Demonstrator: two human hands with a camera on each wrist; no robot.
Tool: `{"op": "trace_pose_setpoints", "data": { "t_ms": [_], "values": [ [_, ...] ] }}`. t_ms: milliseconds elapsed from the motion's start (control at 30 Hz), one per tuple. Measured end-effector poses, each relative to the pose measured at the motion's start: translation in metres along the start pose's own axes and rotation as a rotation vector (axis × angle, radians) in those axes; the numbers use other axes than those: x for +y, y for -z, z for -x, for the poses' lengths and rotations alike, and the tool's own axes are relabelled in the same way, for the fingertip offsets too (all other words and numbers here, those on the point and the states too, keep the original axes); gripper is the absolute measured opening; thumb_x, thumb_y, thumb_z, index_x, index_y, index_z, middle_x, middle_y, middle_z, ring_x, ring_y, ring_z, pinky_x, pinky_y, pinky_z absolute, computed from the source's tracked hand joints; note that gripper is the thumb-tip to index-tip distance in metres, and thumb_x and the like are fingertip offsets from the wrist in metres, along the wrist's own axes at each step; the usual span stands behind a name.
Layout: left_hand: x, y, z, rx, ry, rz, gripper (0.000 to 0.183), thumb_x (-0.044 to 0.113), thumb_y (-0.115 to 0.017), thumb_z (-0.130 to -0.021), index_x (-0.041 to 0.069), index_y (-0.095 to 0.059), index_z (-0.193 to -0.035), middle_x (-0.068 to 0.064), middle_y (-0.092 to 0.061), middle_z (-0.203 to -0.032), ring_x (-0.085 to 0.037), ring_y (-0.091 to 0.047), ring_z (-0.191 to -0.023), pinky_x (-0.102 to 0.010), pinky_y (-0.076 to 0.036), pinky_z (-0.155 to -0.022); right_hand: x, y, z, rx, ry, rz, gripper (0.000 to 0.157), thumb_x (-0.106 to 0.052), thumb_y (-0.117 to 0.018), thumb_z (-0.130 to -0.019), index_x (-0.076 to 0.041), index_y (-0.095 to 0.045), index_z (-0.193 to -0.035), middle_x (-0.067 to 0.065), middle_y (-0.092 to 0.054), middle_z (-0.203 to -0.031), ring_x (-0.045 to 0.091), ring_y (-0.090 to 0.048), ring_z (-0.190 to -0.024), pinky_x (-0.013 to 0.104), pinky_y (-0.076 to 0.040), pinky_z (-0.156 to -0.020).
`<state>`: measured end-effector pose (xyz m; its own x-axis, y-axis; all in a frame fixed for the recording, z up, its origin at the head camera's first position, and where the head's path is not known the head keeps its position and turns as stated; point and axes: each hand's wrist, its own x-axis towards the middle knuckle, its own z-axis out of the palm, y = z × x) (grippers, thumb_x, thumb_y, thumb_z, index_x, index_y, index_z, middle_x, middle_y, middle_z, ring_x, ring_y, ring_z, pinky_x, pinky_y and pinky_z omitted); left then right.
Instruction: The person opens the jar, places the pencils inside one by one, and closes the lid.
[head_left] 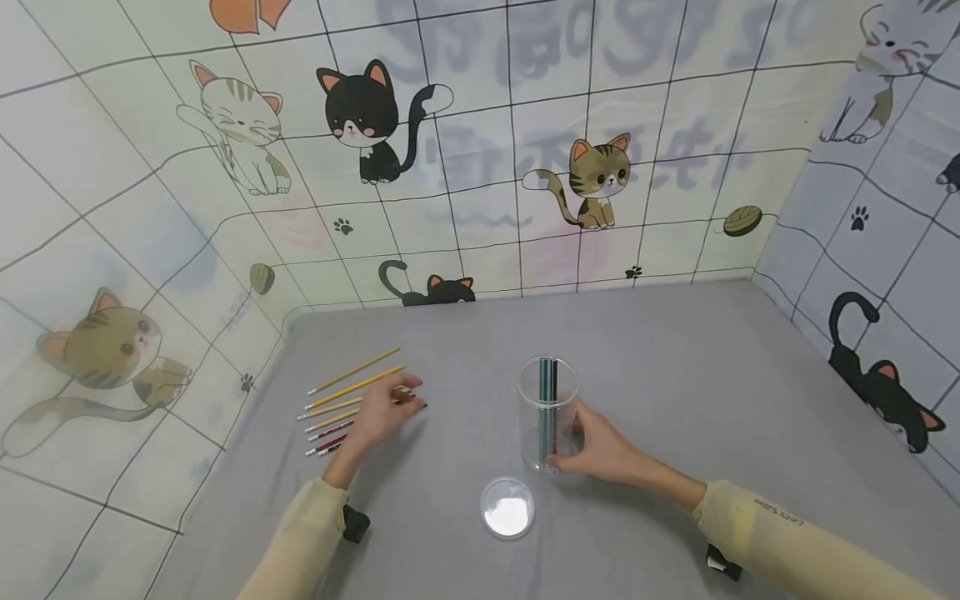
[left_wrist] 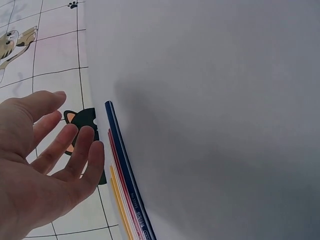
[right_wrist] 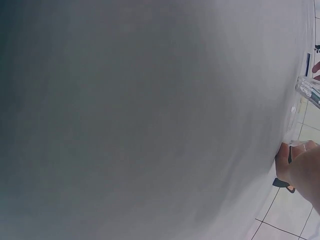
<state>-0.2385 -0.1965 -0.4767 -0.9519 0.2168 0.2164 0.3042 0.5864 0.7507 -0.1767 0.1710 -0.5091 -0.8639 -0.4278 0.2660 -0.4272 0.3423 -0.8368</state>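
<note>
Clock directions per head view, cup-side = 3.

Pencils [head_left: 352, 387]: loose row on the surface [head_left: 675, 358], long axes about 8 to 2 o'clock, white ends at 8. Navy pencil [left_wrist: 123, 150] bounds the row on its near, 6 o'clock side.

Left hand [head_left: 386, 408]: nearer hand, over the row's 3 o'clock end. Left grip spread, fingers slightly bent, nothing pinched in wrist view; navy pencil just beside the fingertips, lengthwise past them. Contact: cannot tell.

Cup [head_left: 530, 433]: at 3 o'clock from the row, well apart; upright, teal and dark pencils [head_left: 544, 379] standing inside. Right hand [head_left: 603, 446]: grip curled round cup's lower wall from 4 o'clock.

Lid [head_left: 507, 508]: flat, 7 o'clock of cup.
</note>
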Motion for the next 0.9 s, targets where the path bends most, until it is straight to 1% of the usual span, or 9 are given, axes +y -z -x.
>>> {"op": "trace_pose_setpoints", "data": {
  "t_ms": [300,467,800,900],
  "values": [
    [-0.0033,-0.0017,-0.0005,-0.013,-0.011,-0.031,0.029,-0.003,-0.076,-0.084,-0.005,-0.068,-0.112,-0.022,-0.066,-0.112,-0.036,-0.068,-0.094,-0.045,-0.056,-0.074,-0.0017,0.0005,-0.001,-0.007,-0.001,-0.02,0.074,-0.008,-0.086,-0.072,-0.01,-0.048,-0.135,0.0,-0.062,-0.117,0.018,-0.059,-0.101,0.037,-0.046,-0.089],
    [-0.0054,-0.0036,-0.0013,-0.006,-0.028,-0.064,0.028,-0.002,-0.077,-0.083,-0.005,-0.069,-0.11,-0.023,-0.067,-0.11,-0.037,-0.068,-0.093,-0.046,-0.056,-0.073,-0.0034,0.0009,-0.0012,-0.008,0.004,-0.026,0.073,-0.007,-0.086,-0.072,-0.01,-0.048,-0.135,0.0,-0.062,-0.117,0.018,-0.059,-0.101,0.037,-0.047,-0.088],
    [-0.0083,-0.008,-0.0024,0.018,-0.037,-0.098,0.026,-0.004,-0.077,-0.08,-0.003,-0.07,-0.105,-0.022,-0.069,-0.104,-0.032,-0.069,-0.085,-0.042,-0.056,-0.068,-0.0048,0.0009,-0.0006,-0.01,-0.006,-0.01,0.074,-0.01,-0.086,-0.072,-0.011,-0.047,-0.135,0.0,-0.062,-0.119,0.018,-0.059,-0.102,0.038,-0.047,-0.089],
    [-0.0076,-0.0086,-0.0025,0.016,-0.026,-0.115,0.026,-0.004,-0.077,-0.081,-0.003,-0.07,-0.105,-0.021,-0.069,-0.105,-0.031,-0.069,-0.086,-0.041,-0.056,-0.068,-0.005,0.0008,-0.0005,-0.011,-0.01,-0.009,0.074,-0.01,-0.086,-0.072,-0.01,-0.047,-0.135,0.0,-0.062,-0.118,0.018,-0.059,-0.101,0.039,-0.047,-0.089]
  ]
}}
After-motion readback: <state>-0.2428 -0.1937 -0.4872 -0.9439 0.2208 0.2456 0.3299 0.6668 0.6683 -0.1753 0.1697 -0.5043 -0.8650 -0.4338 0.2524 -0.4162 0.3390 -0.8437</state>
